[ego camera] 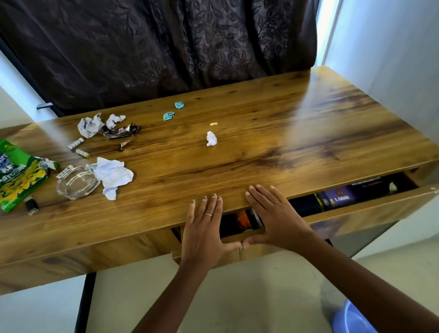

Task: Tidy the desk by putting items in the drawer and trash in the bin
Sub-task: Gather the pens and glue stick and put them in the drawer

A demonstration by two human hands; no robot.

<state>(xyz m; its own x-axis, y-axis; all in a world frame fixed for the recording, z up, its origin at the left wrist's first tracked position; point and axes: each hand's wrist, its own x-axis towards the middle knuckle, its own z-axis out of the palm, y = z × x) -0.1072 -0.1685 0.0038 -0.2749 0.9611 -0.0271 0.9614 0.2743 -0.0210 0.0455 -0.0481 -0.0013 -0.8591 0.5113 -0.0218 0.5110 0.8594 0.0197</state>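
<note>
Where flat hands (243, 217) press, woodgrain drawer (374, 206) gapes.

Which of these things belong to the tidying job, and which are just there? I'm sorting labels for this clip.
Part of the job:
drawer, partly open, left hand and right hand flat at its front
green snack bag
crumpled paper
glass ashtray
blue wrappers
blue bin

Just there:
dark curtain
white wall

Bright daylight flanks the dark curtain (150, 40) — glare streaks the desk (275, 125) — edges bow.
</note>
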